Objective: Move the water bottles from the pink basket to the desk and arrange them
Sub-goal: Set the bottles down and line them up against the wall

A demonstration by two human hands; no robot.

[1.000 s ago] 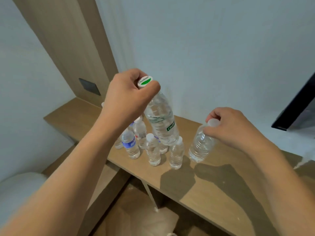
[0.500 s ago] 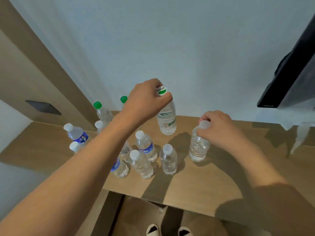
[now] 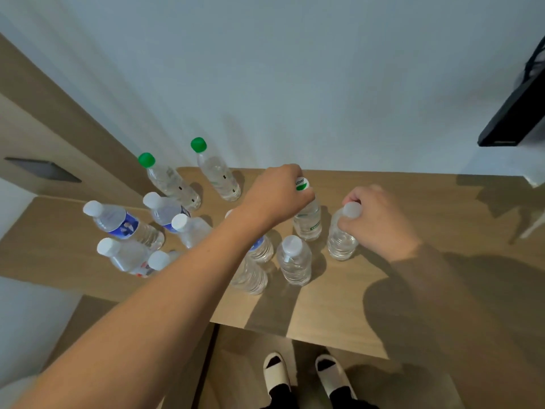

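My left hand point(image 3: 275, 193) grips the neck of a clear bottle with a green-and-white cap point(image 3: 308, 221); its base stands on the wooden desk point(image 3: 413, 208). Just to its right, my right hand point(image 3: 374, 219) holds the white-capped top of a small clear bottle point(image 3: 340, 240), also standing on the desk. Several more bottles stand to the left and in front: two green-capped ones point(image 3: 219, 175) near the wall, blue-labelled ones point(image 3: 121, 224), and a small white-capped one point(image 3: 294, 261). My left forearm hides parts of some. The pink basket is not in view.
A white wall runs behind the desk, with a wooden panel point(image 3: 44, 113) at the left. A dark screen's corner point(image 3: 513, 119) hangs at the upper right. My slippered feet point(image 3: 306, 376) stand on the floor below the desk's front edge.
Both bottles have come down from mid-air and now stand on the desk side by side. The view has tilted down and shifted right, showing more bottles and my feet.
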